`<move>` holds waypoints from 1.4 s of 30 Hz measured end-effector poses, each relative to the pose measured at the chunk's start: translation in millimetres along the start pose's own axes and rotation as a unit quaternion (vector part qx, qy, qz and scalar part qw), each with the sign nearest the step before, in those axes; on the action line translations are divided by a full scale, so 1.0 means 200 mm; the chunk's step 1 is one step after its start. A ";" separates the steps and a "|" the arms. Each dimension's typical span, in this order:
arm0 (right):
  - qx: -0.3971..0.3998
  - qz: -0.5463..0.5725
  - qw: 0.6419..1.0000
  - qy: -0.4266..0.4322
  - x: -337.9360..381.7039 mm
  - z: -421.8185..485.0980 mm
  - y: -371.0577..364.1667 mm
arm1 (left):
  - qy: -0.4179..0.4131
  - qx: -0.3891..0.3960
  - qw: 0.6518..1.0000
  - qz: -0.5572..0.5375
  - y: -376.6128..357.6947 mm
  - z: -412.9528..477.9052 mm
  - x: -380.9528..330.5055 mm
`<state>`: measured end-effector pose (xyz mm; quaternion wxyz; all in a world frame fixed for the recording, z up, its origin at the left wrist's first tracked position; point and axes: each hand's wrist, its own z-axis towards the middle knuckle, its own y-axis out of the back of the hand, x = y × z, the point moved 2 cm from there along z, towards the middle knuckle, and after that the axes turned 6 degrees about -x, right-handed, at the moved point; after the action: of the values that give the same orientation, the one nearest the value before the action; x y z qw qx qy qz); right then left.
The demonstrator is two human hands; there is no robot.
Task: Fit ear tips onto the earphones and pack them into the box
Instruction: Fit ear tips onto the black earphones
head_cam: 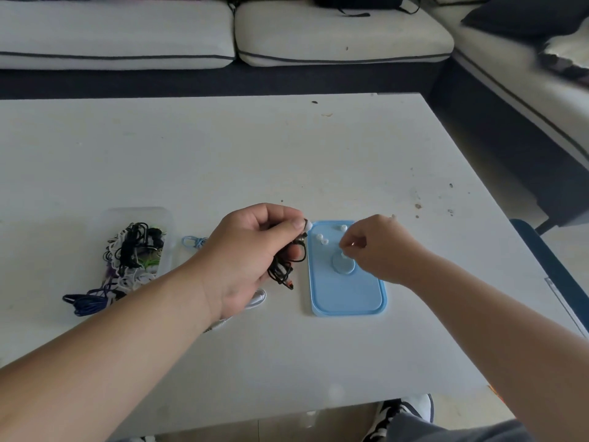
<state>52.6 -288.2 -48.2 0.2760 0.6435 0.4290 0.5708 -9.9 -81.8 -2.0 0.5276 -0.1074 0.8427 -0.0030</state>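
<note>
from my remote seat: the left hand (245, 250) hangs above the white desk (223, 154), its fingers (287, 223) curled round a bundle of black earphones (282, 269), thumb and forefinger pinching one bud with a white ear tip (308, 225) at its end. just beside it on the desk lies the blue lid (347, 295), carrying a few loose ear tips (320, 239) near its far edge. the right hand (379, 247) hovers over the lid, fingers (353, 242) curled down at a small white piece; whether they grip it i cannot tell. at far left stands the clear box (137, 215), with tangled cables (134, 253) inside and spilling over its near end.
</note>
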 end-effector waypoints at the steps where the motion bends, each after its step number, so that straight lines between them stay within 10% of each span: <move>1: 0.004 -0.018 1.000 0.003 0.00 0.01 -0.01 | 0.002 -0.003 1.000 -0.002 0.00 0.00 0.00; 12: -0.008 -0.057 0.998 0.033 0.03 -0.01 -0.02 | 0.035 0.006 0.999 -0.039 0.05 0.01 -0.02; 22: 0.013 0.444 0.895 -0.045 0.30 -0.15 0.12 | -0.023 0.008 0.999 -0.044 0.07 0.02 -0.05; 42: 0.093 0.563 0.819 -0.059 0.29 -0.17 0.14 | -0.083 0.035 0.995 -0.036 0.06 0.00 -0.08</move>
<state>25.8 -255.9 10.9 -0.1300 0.8279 0.0262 0.5450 -4.8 -67.9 10.3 0.5987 -0.1191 0.7909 -0.0429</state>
